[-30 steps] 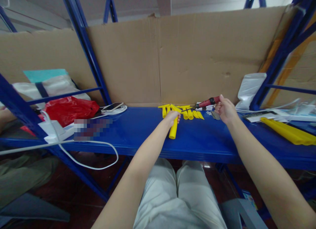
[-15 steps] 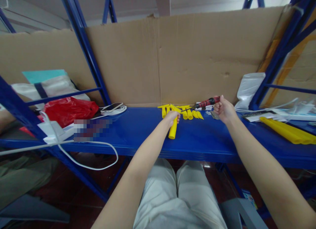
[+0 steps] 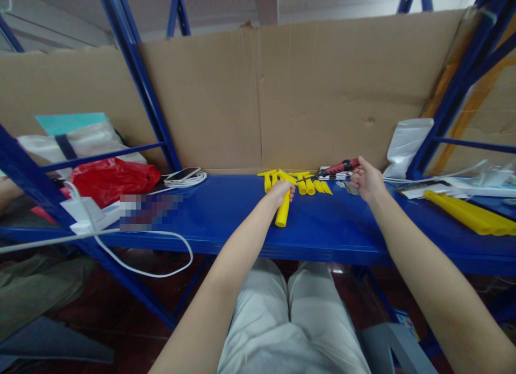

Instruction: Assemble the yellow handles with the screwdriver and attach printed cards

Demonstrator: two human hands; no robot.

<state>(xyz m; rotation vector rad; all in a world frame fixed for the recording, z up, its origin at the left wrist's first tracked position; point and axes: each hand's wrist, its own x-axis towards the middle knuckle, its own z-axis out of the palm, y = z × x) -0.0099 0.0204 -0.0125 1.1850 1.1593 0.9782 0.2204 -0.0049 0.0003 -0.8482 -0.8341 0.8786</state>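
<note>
Yellow tubular piece [image 3: 281, 215] is in front of you, its round end toward the near edge of the blue shelf [image 3: 226, 207], a strip of blue between. Left, a white cable [image 3: 159, 275] loops over that edge; right, long yellow parts [image 3: 467, 214] lie well apart from the piece, with blue surface between. Your left hand [image 3: 283, 192] has its fingers curled around the piece. Farther right, your right hand [image 3: 366, 179] pinches the back end of the red-and-black screwdriver [image 3: 342, 167], whose shaft runs left; whether its tip touches the piece, you cannot tell. Beyond, small yellow parts [image 3: 309, 187] crowd the far edge near the cardboard wall [image 3: 322, 94].
</note>
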